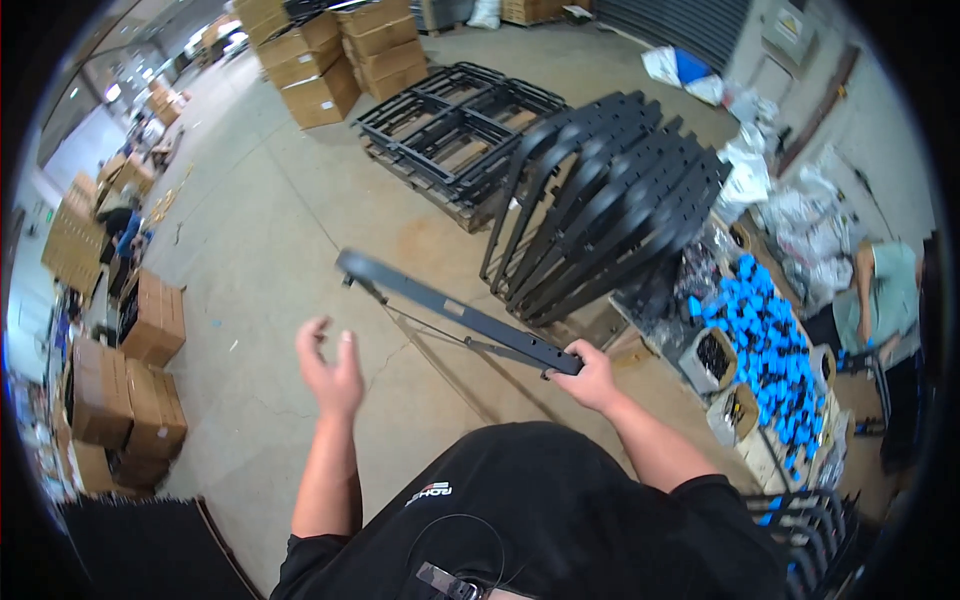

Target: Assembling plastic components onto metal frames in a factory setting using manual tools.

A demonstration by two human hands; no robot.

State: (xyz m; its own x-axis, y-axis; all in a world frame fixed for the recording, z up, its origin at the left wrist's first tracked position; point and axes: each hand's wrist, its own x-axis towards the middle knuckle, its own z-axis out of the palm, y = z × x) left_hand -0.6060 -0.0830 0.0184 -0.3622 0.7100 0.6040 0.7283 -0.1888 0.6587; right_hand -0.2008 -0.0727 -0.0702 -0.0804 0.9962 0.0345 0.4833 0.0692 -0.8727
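My right hand (pixel 592 376) is closed round the near end of a long black metal frame part (pixel 450 308), a flat bar with holes and a curved far end. The bar is held in the air, slanting away to the far left, and a thinner rod runs along its underside. To the left of it my left hand (pixel 333 370) is raised, holding nothing, with thumb and fingers apart. Beyond the bar, a row of similar curved black frames (pixel 610 190) leans together on the right.
Black rectangular frames (pixel 460 130) lie stacked on a wooden pallet. Cardboard boxes (pixel 310 75) stand at the back, more boxes (pixel 125 400) at the left. Many blue and black parts (pixel 765 350) cover a surface at right, near a seated person (pixel 885 300). A black panel (pixel 150 545) is at lower left.
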